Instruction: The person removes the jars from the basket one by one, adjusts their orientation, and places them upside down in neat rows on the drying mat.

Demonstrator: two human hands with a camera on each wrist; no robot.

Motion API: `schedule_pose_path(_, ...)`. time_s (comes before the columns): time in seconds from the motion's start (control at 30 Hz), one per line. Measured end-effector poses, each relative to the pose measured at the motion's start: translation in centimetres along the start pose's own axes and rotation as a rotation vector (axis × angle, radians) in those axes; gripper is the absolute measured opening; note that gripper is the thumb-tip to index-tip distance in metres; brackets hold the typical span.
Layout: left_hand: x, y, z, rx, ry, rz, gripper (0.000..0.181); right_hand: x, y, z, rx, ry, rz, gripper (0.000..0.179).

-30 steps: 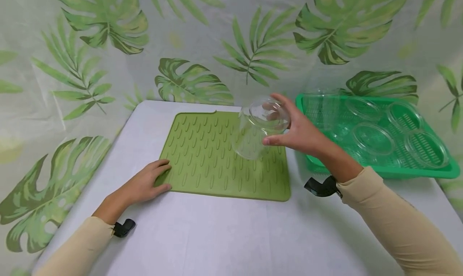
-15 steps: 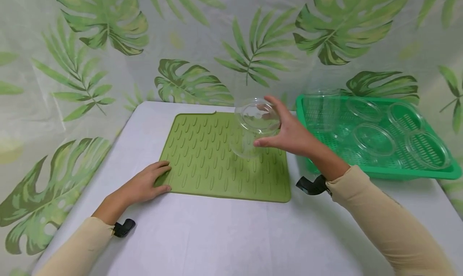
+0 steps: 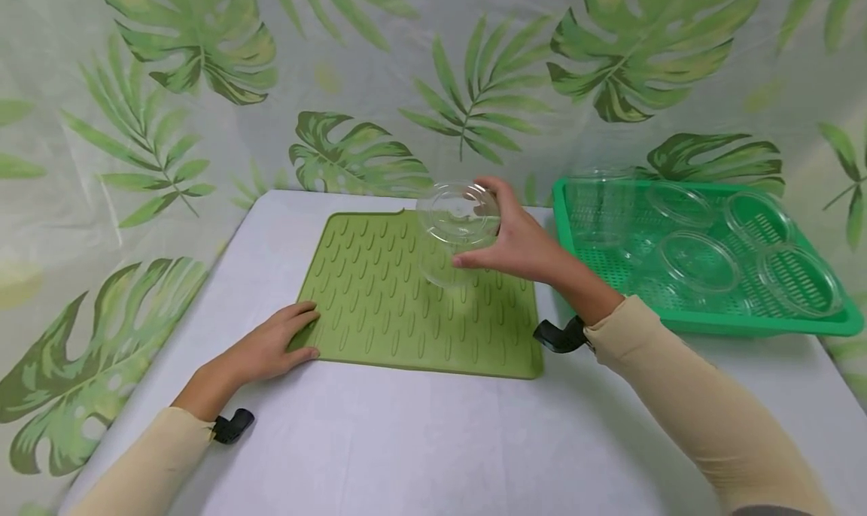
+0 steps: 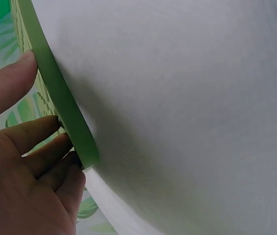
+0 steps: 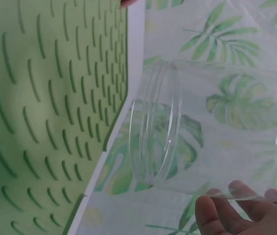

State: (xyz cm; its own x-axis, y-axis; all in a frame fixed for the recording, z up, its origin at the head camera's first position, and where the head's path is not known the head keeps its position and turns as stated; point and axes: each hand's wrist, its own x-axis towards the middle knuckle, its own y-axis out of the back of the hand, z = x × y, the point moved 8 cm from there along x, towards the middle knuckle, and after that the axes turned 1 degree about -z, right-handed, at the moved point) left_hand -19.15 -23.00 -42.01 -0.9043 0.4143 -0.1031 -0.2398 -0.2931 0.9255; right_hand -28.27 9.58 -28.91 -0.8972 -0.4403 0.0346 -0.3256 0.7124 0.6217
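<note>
In the head view my right hand (image 3: 518,238) holds a clear jar (image 3: 440,268) over the green ribbed mat (image 3: 379,328), thumb on the near side and fingers on the far side. The jar's base faces up toward me. Its threaded neck (image 5: 150,127) points at the mat in the right wrist view, with a gap between them. At the mat's near left corner lies my left hand (image 3: 267,345). The left thumb (image 4: 18,81) touches the mat's front edge, while the other fingers rest at its left side.
On the right of the white-covered table (image 3: 420,441) stands a green plastic basket (image 3: 765,324). A clear jar (image 3: 599,207) stands at its back left, beside several clear round-rimmed pieces (image 3: 701,260). A leaf-print cloth (image 3: 474,65) hangs behind the table.
My right hand has carried the jar leftward, from the mat's right side toward its middle, and the jar has turned more upright with its base up. The left hand has stayed put.
</note>
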Motion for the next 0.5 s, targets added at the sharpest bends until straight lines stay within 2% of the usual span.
schedule_pose_path(0.1,0.1,0.2,0.1,-0.009,-0.001,0.0,0.063,0.9,-0.5,-0.4,0.011,0.016,-0.012,0.114)
schedule_pose_path(0.23,0.3,0.4,0.1,-0.023,-0.002,0.003,0.063,2.0,-1.1,-0.4,0.016,-0.002,-0.016,0.113)
schedule_pose_path(0.5,-0.1,0.4,-0.1,-0.056,0.021,0.009,0.063,3.9,-3.7,-0.2,0.102,-0.004,-0.019,0.112)
